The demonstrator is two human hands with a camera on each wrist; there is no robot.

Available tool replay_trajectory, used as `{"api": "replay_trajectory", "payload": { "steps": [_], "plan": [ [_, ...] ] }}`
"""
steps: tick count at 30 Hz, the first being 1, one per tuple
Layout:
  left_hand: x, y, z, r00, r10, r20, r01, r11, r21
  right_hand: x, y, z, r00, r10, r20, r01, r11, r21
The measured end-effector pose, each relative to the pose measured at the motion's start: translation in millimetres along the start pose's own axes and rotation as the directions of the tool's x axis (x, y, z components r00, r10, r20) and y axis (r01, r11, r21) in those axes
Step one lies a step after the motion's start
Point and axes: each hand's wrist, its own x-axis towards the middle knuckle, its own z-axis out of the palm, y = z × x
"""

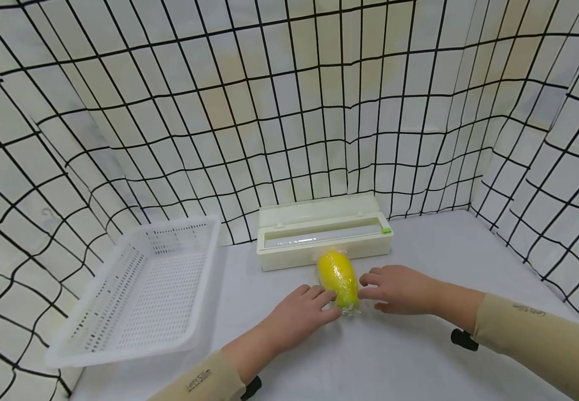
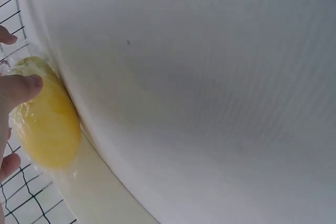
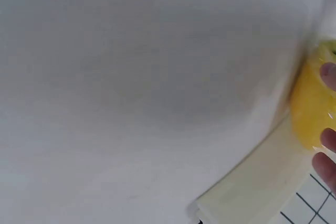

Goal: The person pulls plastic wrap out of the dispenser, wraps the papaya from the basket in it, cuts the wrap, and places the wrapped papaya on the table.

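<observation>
A yellow fruit wrapped in clear film (image 1: 340, 278) lies on the white table (image 1: 420, 356), just in front of a cream cling-film dispenser box (image 1: 323, 233). My left hand (image 1: 303, 315) rests on the table with straight fingers touching the fruit's left side. My right hand (image 1: 397, 288) lies flat on the other side, fingertips against the fruit. In the left wrist view the wrapped fruit (image 2: 47, 124) shows beside my fingers (image 2: 21, 87). The right wrist view catches the fruit (image 3: 314, 103) and my fingertips (image 3: 328, 74) at the frame's right edge.
A white perforated plastic basket (image 1: 141, 289) stands at the left of the table. Walls of white cloth with a black grid (image 1: 289, 100) enclose the table at the back and both sides. The dispenser's lid is open, and a green slider (image 1: 386, 230) sits at its right end.
</observation>
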Motion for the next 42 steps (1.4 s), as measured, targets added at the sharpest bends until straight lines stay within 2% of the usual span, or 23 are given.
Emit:
{"api": "replay_trajectory", "payload": {
  "steps": [4,9,13,17,21,27,32,36,39,42],
  "plan": [
    [8.1,-1.7,0.8,0.998,0.065,0.016,-0.066,0.995,0.075,3,-2,8,0.990,-0.138,0.015,0.138,0.981,-0.137],
    [16.9,-0.1,1.5,0.996,0.079,0.049,-0.084,0.988,0.126,10,-6,14,0.983,-0.182,0.030,0.185,0.968,-0.173],
    [18.8,2.5,3.4,0.999,-0.009,0.031,0.008,0.999,0.049,12,-8,15,0.982,-0.188,0.031,0.191,0.967,-0.171],
    [15.6,5.0,4.8,0.992,-0.120,-0.025,0.117,0.989,-0.086,9,-8,14,0.975,-0.213,-0.059,0.203,0.968,-0.148],
    [13.0,5.9,6.5,0.986,-0.158,-0.054,0.149,0.977,-0.152,7,-7,13,0.962,-0.227,-0.149,0.212,0.971,-0.115],
    [12.1,6.0,6.2,0.973,-0.224,-0.050,0.204,0.943,-0.262,6,-6,13,0.960,-0.200,-0.198,0.191,0.980,-0.060],
    [14.3,6.8,7.0,0.949,-0.313,-0.019,0.279,0.869,-0.409,4,-7,13,0.964,-0.110,-0.241,0.128,0.990,0.060],
    [14.9,7.6,9.1,0.915,-0.403,0.024,0.356,0.777,-0.519,6,-10,13,0.967,0.032,-0.252,0.024,0.976,0.217],
    [15.2,8.1,10.4,0.873,-0.481,0.081,0.426,0.672,-0.606,6,-13,11,0.963,0.161,-0.214,-0.079,0.935,0.347],
    [15.7,8.1,11.9,0.814,-0.559,0.156,0.495,0.527,-0.691,8,-15,9,0.954,0.268,-0.138,-0.181,0.875,0.450]
  ]
}}
